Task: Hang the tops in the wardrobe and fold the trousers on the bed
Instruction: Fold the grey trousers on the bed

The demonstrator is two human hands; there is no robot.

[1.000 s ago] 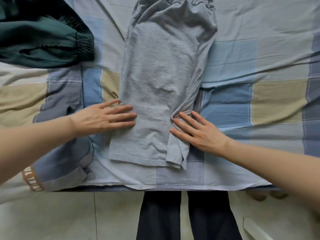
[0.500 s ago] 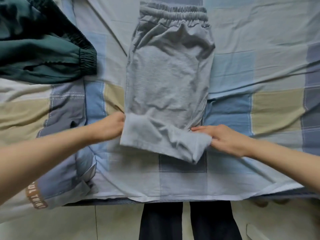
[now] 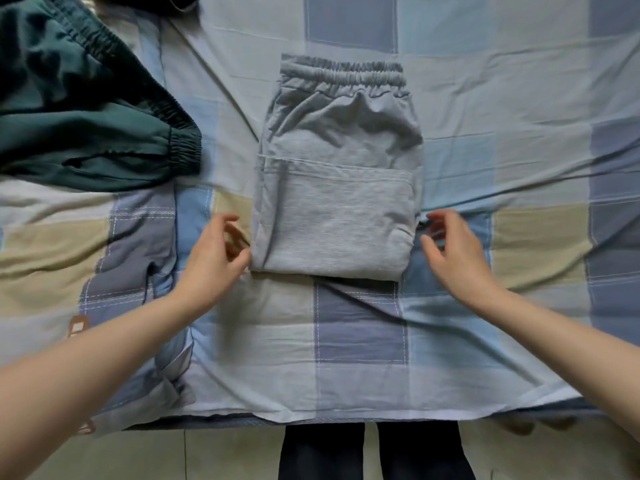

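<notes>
Grey trousers (image 3: 337, 188) lie folded in the middle of the bed, leg ends turned up over the upper part, elastic waistband at the far end. My left hand (image 3: 216, 258) hovers at the fold's left near corner, fingers loosely curled and holding nothing; its thumb is close to the cloth. To the right of the fold is my right hand (image 3: 453, 251), apart from it, fingers relaxed and spread. A dark green garment (image 3: 79, 129) with elastic cuffs lies crumpled at the far left.
The bed carries a checked sheet (image 3: 363, 334) in blue, grey and beige, its near edge just above the floor. A blue garment with a brown patch (image 3: 78, 327) lies under my left forearm. My dark-trousered legs (image 3: 374, 452) stand against the bed's edge.
Both hands lifted the trouser leg ends and folded them up over the upper part, then let go. They now hover at each side of the fold.
</notes>
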